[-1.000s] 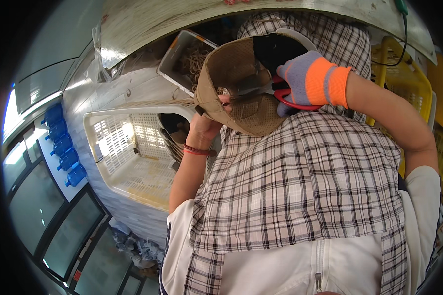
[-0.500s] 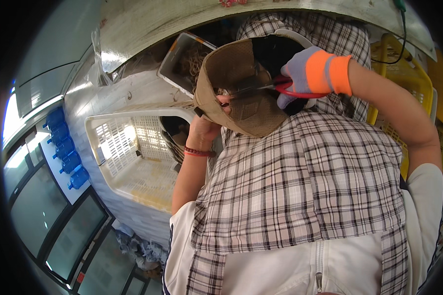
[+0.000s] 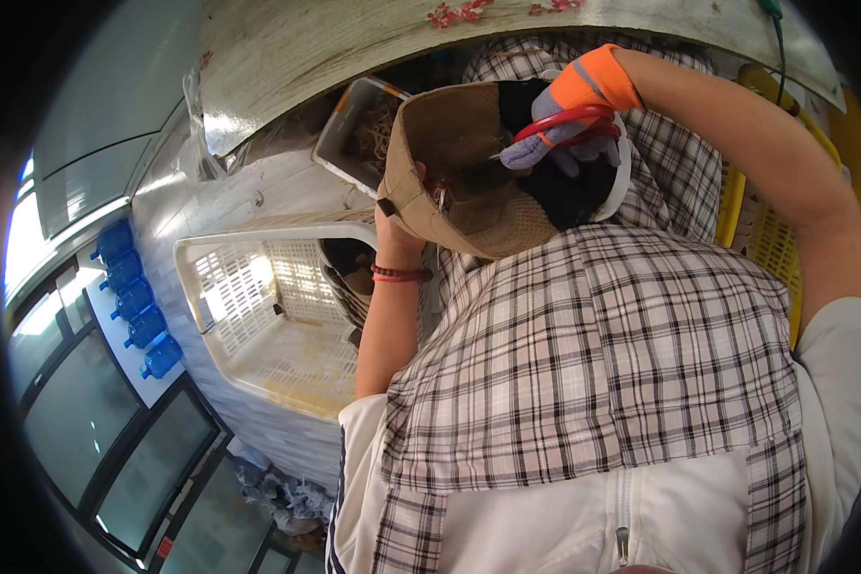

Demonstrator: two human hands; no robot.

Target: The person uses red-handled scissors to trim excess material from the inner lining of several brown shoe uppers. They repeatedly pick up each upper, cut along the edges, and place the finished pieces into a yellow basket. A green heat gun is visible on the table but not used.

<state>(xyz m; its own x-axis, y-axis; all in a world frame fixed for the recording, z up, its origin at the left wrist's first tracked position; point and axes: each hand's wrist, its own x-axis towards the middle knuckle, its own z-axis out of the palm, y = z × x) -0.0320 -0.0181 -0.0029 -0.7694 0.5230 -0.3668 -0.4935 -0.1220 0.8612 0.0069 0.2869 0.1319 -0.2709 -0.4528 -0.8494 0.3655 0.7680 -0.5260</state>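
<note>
Brown cap [image 3: 507, 218] is held in the air over the plaid apron [image 3: 584, 373], just past the edge of the desk [image 3: 354, 48], opening to the right, black section and white rim on that side. Its position is little changed from a second ago.

Main change: the right hand [image 3: 562, 120], gloved. Wrist has been swung up and forward, forearm raised; the hand is now bent down into the opening over the black section. Red-handled scissors [image 3: 584, 117] have been turned with it. Blades were seen earlier pointing left across the inside; now they are mostly lost in the dark interior, so no cut contact can be confirmed.

Right grip: fingers curled around the handles, scissors held. How far the blades are spread cannot be told.

Left hand [image 3: 398, 232], bare: grip closed on the cap's left wall, some fingers hidden. Cap looks steadied by it.

Meaning, as a judgement: the tool is being re-angled to another spot inside rather than withdrawn; scissor work seems unfinished.

Surroundings roughly as before: grey box [image 3: 340, 134] with brown strips [image 3: 381, 134] behind the cap, white basket [image 3: 258, 364] to the left.
</note>
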